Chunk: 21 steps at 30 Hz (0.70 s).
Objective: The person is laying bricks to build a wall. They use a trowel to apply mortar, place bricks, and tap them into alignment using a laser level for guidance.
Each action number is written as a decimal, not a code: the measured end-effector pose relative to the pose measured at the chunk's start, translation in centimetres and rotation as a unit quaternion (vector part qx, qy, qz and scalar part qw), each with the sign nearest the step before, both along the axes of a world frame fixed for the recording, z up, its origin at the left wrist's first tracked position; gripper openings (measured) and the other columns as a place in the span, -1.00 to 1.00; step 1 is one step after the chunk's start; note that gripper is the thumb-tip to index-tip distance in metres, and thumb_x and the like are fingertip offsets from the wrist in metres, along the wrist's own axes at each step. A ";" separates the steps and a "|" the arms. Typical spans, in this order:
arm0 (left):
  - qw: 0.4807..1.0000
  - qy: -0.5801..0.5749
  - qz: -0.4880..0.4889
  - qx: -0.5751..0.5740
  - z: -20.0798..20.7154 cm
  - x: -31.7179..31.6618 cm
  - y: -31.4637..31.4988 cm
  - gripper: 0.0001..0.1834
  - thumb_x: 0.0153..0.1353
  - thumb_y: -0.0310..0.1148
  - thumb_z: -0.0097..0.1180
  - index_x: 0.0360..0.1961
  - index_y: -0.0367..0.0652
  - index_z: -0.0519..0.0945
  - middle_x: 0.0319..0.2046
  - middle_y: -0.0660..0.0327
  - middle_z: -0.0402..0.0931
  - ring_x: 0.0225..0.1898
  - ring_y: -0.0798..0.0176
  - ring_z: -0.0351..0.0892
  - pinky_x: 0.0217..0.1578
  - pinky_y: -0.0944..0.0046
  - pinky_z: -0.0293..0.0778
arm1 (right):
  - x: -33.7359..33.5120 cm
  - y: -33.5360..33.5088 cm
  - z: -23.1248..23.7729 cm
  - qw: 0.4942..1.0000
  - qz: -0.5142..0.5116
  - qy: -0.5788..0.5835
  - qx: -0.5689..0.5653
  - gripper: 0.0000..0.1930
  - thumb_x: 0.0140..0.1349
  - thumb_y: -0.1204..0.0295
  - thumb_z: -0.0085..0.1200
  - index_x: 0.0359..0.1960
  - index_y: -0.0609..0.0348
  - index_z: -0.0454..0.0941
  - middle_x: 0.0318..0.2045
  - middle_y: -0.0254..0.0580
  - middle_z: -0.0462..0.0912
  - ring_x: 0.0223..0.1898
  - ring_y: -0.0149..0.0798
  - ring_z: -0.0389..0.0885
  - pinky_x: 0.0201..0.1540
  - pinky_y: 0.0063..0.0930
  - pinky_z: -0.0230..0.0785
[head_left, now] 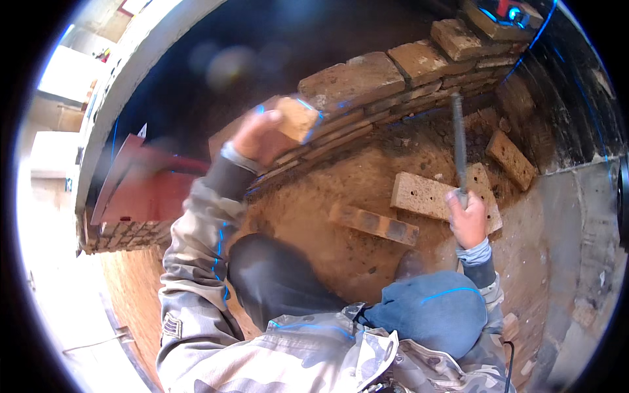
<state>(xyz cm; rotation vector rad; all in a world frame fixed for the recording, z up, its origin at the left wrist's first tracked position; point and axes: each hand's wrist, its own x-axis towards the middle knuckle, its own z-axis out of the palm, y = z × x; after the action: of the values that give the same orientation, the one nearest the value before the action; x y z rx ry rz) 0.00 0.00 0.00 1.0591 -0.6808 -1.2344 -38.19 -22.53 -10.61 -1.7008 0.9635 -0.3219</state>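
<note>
A tan brick is gripped in the left hand and held just above the near end of a curved brick wall. A dark metal rod is clasped upright in the clenched right hand, over a pale brick slab lying on the sandy ground. A darker brick lies nearby, and another brick rests by the black wall. A red frame is seen at left.
</note>
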 end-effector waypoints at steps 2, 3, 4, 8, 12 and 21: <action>0.978 0.209 0.018 0.009 -3.6 -4.0 -2.4 -0.22 0.13 -0.02 0.26 0.35 -0.03 0.33 0.22 0.05 0.44 0.26 -0.05 0.40 0.25 -0.28 0.29 | 1.7 1.2 0.5 0.995 0.053 -0.036 0.072 -0.70 0.37 0.26 0.13 -0.04 0.23 0.48 -0.55 -0.36 0.49 -0.61 -0.47 0.41 -0.55 -0.52 0.31; 0.969 0.234 -0.006 0.078 -1.4 -2.6 -0.8 -0.23 0.13 -0.02 0.26 0.34 -0.04 0.34 0.22 0.05 0.44 0.26 -0.05 0.40 0.24 -0.27 0.30 | 1.8 2.0 1.4 0.989 0.047 -0.068 0.125 -0.71 0.39 0.26 0.10 -0.04 0.23 0.48 -0.55 -0.37 0.49 -0.62 -0.49 0.40 -0.56 -0.55 0.29; 0.969 0.236 0.000 0.079 -2.5 -4.0 -0.4 -0.23 0.13 -0.03 0.26 0.34 -0.04 0.34 0.21 0.06 0.44 0.26 -0.05 0.39 0.26 -0.24 0.28 | 2.8 2.7 5.4 0.976 0.055 -0.100 0.186 -0.72 0.42 0.26 0.07 -0.04 0.23 0.48 -0.55 -0.39 0.47 -0.62 -0.51 0.39 -0.57 -0.58 0.28; 0.972 0.226 -0.038 0.054 -4.3 -4.2 -0.4 -0.34 0.21 -0.18 0.24 0.28 -0.22 0.37 0.13 0.04 0.49 0.18 0.04 0.46 0.23 -0.07 0.38 | 4.8 4.5 9.6 0.961 0.078 -0.183 0.194 -0.74 0.47 0.26 -0.02 -0.04 0.20 0.47 -0.56 -0.41 0.45 -0.61 -0.56 0.39 -0.57 -0.66 0.25; 0.987 0.052 -0.034 0.148 -5.9 -5.6 -2.4 -0.24 0.13 -0.17 0.28 0.32 -0.25 0.33 0.16 0.14 0.47 0.22 0.14 0.42 0.25 0.02 0.34 | 1.2 4.0 2.7 0.989 0.113 -0.062 -0.076 -0.75 0.49 0.27 -0.05 -0.07 0.23 0.47 -0.60 -0.39 0.48 -0.63 -0.51 0.41 -0.58 -0.59 0.31; 0.953 -0.198 0.018 0.229 -7.2 -4.7 -2.8 -0.09 0.01 -0.16 0.37 0.31 -0.42 0.28 0.14 0.00 0.47 0.07 0.15 0.54 0.11 0.19 0.45 | 4.3 5.7 9.8 0.942 0.025 -0.252 -0.222 -0.77 0.43 0.33 0.03 -0.09 0.28 0.48 -0.59 -0.08 0.57 -0.58 -0.12 0.59 -0.48 -0.28 0.40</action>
<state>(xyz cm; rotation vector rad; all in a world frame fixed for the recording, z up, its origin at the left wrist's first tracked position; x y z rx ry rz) -4.69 -2.76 -7.18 1.7306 -0.6870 -1.1871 -33.90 -16.85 -0.84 -1.9028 0.4833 -0.9473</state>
